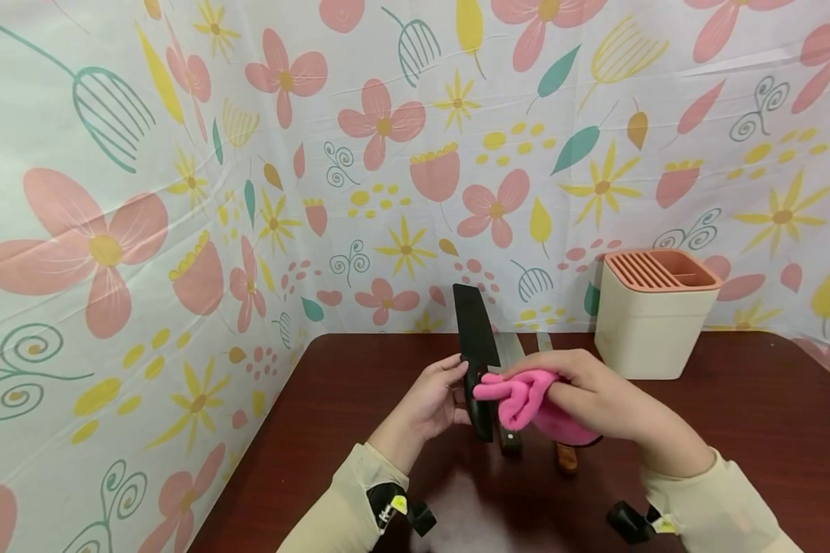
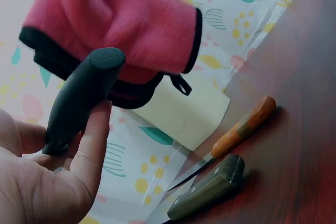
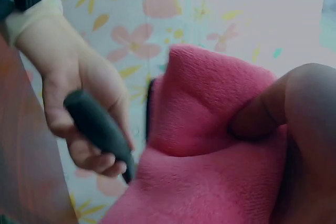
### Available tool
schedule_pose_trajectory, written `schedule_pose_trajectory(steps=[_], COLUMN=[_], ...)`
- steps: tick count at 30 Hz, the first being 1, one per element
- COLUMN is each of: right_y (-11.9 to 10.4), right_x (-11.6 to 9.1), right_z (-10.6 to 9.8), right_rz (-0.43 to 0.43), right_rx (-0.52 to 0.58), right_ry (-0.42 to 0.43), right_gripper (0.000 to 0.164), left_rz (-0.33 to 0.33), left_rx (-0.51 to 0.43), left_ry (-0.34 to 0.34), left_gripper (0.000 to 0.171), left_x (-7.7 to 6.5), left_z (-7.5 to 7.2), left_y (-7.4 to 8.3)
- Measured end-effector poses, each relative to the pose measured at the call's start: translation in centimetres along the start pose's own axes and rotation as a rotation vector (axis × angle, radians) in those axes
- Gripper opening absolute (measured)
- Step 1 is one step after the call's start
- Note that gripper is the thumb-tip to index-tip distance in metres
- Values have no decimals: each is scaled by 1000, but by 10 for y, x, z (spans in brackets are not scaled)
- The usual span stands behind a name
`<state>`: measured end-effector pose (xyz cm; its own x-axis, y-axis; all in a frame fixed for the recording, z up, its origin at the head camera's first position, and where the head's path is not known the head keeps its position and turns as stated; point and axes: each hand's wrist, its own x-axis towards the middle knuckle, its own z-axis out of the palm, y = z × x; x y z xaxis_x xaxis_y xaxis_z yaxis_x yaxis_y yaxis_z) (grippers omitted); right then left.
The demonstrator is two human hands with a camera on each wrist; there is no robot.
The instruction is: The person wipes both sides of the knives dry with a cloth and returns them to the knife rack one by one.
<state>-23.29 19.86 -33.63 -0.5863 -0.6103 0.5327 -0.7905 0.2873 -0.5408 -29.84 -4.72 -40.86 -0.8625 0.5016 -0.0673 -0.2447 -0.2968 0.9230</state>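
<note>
Black knife (image 1: 479, 349) and pink cloth (image 1: 522, 411) over a dark red table (image 1: 346, 384)
From the cloth, our left hand (image 1: 432, 399) at nine grips that knife, which points to twelve; next lie a dark-handled knife (image 1: 510, 442) and a brown-handled knife (image 1: 567, 458), handles at seven and five; at three our right hand (image 1: 602, 395) holds the bunched cloth; at two we see a cream holder (image 1: 653, 334) standing.

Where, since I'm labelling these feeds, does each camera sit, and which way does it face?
Head: on the person's head, looking forward and down at the table; left hand, right hand and sleeves show.
Left wrist: on that wrist, facing the black knife handle; left hand shows.
Right wrist: on that wrist, facing the pink cloth; both hands show.
Shared: both wrist views show handle and cloth.
</note>
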Motion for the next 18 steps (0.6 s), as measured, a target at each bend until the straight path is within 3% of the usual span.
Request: schedule_pose_trajectory(steps=[5,9,12,18], right_y=[15,20,20,17], right_x=[3,9,13,12], right_z=[6,19,30,46], right_rz=[57,88,90,114], right_rx=[-154,-300,-367,-432], right_ry=[194,292,295,216], right_gripper=[43,39,43,44], left_rz=[-16,-29,-30,-27], left_rx=[13,8,14,33], left_ry=[-2,-18,-38,-55], left_gripper=[30,31,34,35], left_x=[-2,-3,-4,-5], left_z=[5,9,11,14], left_y=[-1,-2,-4,-8])
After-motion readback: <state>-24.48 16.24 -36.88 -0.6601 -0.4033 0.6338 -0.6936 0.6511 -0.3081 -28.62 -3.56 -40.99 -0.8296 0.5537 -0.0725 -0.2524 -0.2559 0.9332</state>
